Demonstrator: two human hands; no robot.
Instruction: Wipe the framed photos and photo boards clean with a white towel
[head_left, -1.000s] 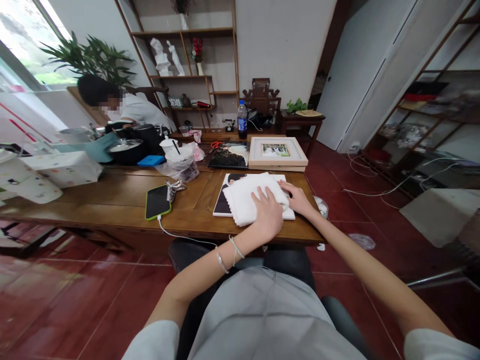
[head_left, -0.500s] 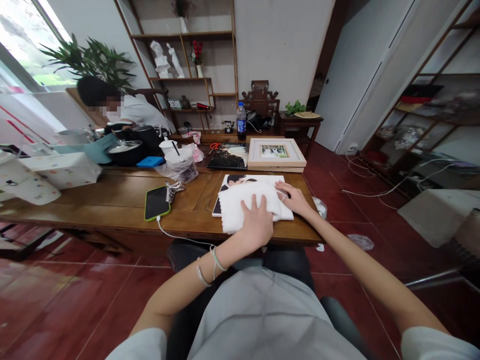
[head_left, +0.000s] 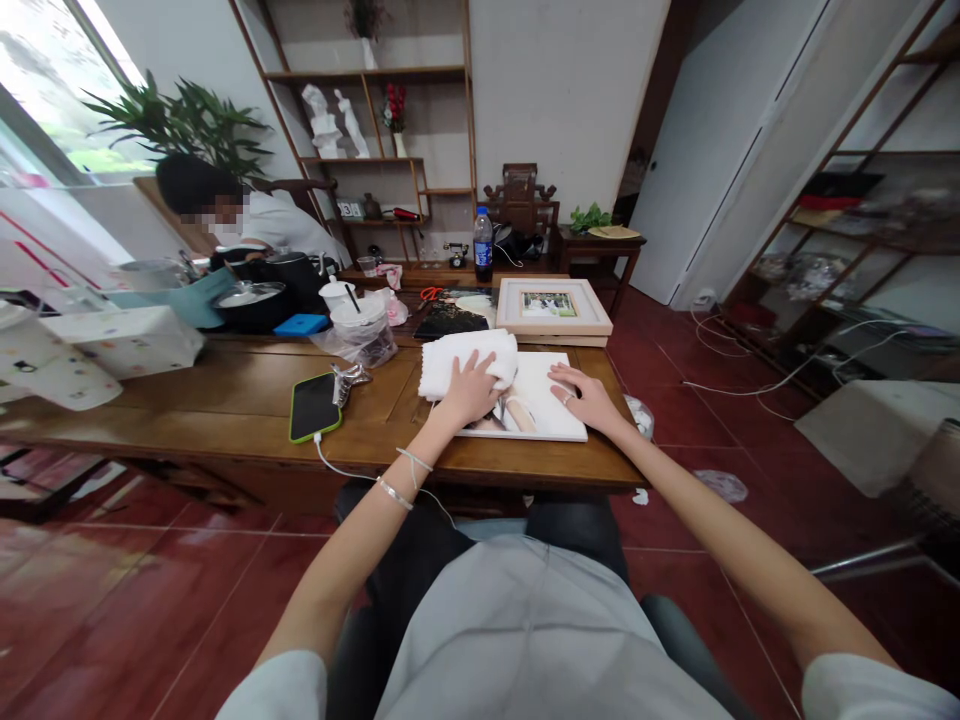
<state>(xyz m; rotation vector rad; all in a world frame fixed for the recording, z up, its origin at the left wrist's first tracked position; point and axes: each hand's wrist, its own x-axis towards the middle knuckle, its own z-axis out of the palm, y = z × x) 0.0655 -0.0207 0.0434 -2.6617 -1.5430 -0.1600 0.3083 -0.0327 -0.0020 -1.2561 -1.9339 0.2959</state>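
We see a white cloth (head_left: 466,360) folded into a thick pad, its long axis running left to right across the desk (head_left: 225,400), parallel to the near edge. It lies on the far left corner of a flat photo print (head_left: 541,410), partly over the print and partly over the bare wood just left of it. The print is a white-bordered board lying flat near the desk's near edge, its long side also running left to right; the pictured figure on it shows between our hands. Our left hand (head_left: 471,390) lies palm down on the near right part of the cloth, fingers spread and pressing it flat, not clenched around it. Our right hand (head_left: 589,398) rests open and flat on the right part of the print, fingers pointing left toward the cloth, well apart from the left hand and not touching the cloth. Just beyond the print sits a framed picture (head_left: 553,305), and left of that a dark print (head_left: 450,318). Left of the cloth a phone (head_left: 313,405) with a green case lies on the desk, a cable running from it. A bottle (head_left: 484,243) stands beyond the frame. Another person (head_left: 247,220) sits at the far left end of the desk.
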